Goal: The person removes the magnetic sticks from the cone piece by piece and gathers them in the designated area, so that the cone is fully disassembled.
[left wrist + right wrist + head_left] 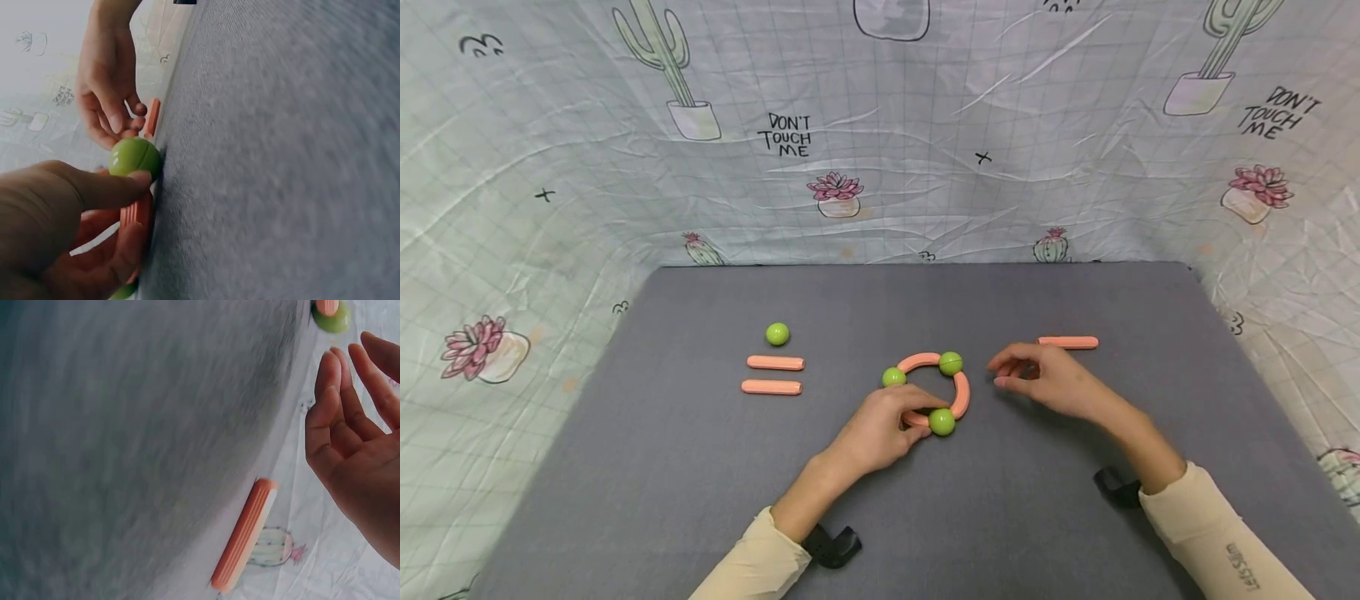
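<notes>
A ring (961,398) of curved orange pieces joined by green balls lies mid-table in the head view. My left hand (876,425) covers its lower left part, thumb and fingers pinching it where an orange piece meets the nearest green ball (942,422). In the left wrist view, the thumb presses at the edge of that ball (134,157) and fingers reach round the ribbed orange piece (136,215). To the right of the ring hovers my right hand (1048,379), fingers loosely bent and holding nothing. A straight orange stick (1078,342) lies just beyond it.
On the left of the grey table (647,442) are a loose green ball (777,334) and two straight orange sticks, an upper stick (775,362) and a lower stick (772,387). A cactus-print cloth (910,167) hangs behind the table and at its sides.
</notes>
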`<state>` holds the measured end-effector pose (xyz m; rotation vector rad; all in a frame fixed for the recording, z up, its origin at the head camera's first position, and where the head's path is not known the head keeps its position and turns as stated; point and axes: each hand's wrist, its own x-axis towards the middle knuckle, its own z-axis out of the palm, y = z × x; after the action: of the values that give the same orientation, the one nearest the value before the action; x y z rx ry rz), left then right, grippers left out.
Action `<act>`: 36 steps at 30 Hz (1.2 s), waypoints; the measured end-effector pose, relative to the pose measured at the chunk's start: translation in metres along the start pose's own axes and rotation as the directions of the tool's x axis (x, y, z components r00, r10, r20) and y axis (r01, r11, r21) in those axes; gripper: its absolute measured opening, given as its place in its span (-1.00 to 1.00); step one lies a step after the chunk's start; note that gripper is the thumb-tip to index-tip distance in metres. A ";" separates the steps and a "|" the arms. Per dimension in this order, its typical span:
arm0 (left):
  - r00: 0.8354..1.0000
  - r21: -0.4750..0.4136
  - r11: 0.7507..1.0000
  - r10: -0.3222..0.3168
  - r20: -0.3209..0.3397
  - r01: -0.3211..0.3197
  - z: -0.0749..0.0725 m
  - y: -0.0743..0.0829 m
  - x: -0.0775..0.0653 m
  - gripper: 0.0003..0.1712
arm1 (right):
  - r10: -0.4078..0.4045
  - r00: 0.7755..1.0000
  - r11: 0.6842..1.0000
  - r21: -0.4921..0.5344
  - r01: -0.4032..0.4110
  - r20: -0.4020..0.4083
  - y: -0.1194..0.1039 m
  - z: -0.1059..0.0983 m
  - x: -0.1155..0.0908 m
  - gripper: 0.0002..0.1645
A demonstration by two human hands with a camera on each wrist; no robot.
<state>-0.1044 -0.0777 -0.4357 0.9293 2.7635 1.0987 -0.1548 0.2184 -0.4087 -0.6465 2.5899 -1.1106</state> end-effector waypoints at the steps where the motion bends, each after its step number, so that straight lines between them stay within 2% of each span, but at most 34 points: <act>1: 1.000 -0.021 1.000 0.003 0.004 -0.003 0.000 -0.001 0.000 -0.56 | -0.006 1.000 1.000 0.006 0.006 0.013 -0.002 0.002 0.000 -0.75; 7: 1.000 -0.033 0.999 -0.007 0.005 0.007 0.001 -0.003 -0.002 -0.57 | -0.046 0.994 0.998 0.053 0.041 0.098 -0.013 0.015 0.001 -0.70; 17: 0.996 -0.022 0.996 -0.092 -0.006 0.091 0.004 0.000 -0.001 -0.59 | -0.055 0.974 0.997 0.071 0.040 0.219 -0.024 0.033 0.004 -0.63; 26: 0.995 -0.015 0.996 -0.092 -0.034 0.092 0.004 -0.001 0.000 -0.60 | -0.089 0.970 0.996 0.047 0.080 0.224 -0.026 0.039 0.009 -0.69; 36: 0.996 -0.028 0.996 -0.090 0.000 0.090 0.001 -0.003 -0.001 -0.64 | -0.098 0.973 0.994 -0.020 0.104 0.209 -0.030 0.044 0.010 -0.75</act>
<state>-0.1050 -0.0795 -0.4391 0.7925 2.7533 1.1218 -0.1375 0.1677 -0.4167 -0.8616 2.4235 -0.9753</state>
